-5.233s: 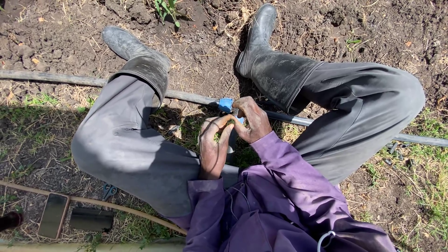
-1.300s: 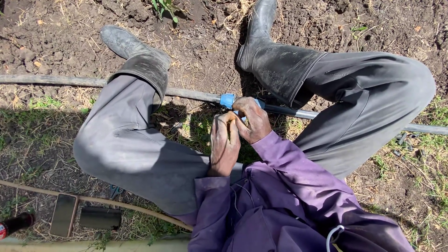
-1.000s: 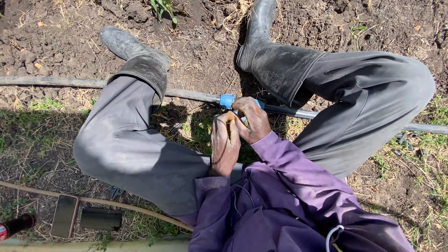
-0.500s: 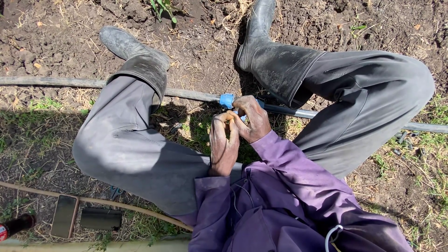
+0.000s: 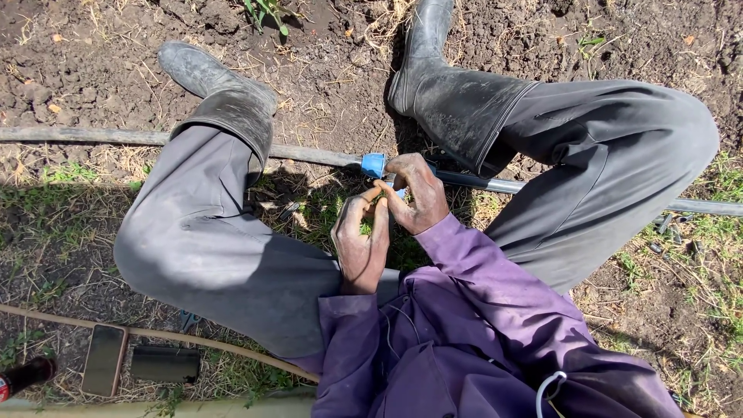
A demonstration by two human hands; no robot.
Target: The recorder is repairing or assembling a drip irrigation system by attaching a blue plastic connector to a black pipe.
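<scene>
A black irrigation pipe (image 5: 309, 154) lies across the soil under my knees, with a blue fitting (image 5: 374, 164) on it between my black rubber boots. My right hand (image 5: 420, 193) rests just right of that fitting, fingers curled, and a bit of blue shows beneath them. My left hand (image 5: 361, 238) is raised against it, and the fingertips of both hands meet just below the pipe. They pinch something small that my fingers hide. Purple sleeves cover both arms.
Grey trousers and boots (image 5: 457, 93) frame the hands on both sides. A phone (image 5: 104, 360) and a dark flat case (image 5: 164, 364) lie on the grass at lower left, beside a tan hose (image 5: 201, 344) and a red-topped bottle (image 5: 23, 376). Small black fittings (image 5: 669, 226) lie right.
Five seconds ago my hands were a little nearer my body; they have moved up to the blue fitting. Over the last second only the fingers shift slightly.
</scene>
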